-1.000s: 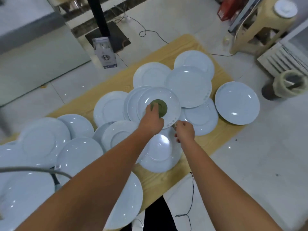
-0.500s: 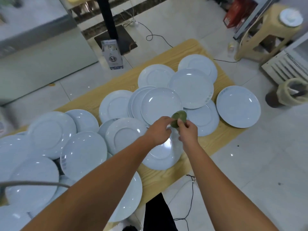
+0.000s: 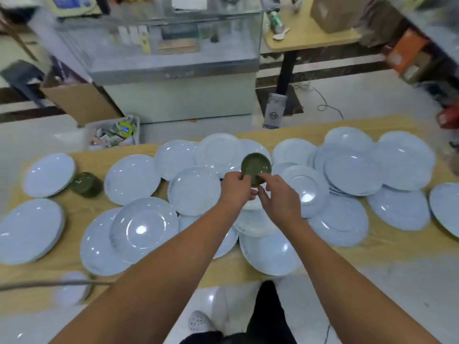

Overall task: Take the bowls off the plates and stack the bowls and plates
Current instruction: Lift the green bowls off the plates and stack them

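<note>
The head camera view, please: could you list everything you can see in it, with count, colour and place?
Plates: many, pale blue-white, spread and overlapping across the wooden table.
Held bowl: one, dark green, above the middle plates.
Stacked bowls: dark green, count unclear, left part of table.
Bin: one, white, filled with rubbish, on the floor behind the table.
Glass cabinet: one, behind the table.
Cardboard box: one, brown, left of cabinet.
Second table: one, wooden, far right.
Left hand: grips the bowl.
Right hand: fingers at the bowl's underside.
</note>
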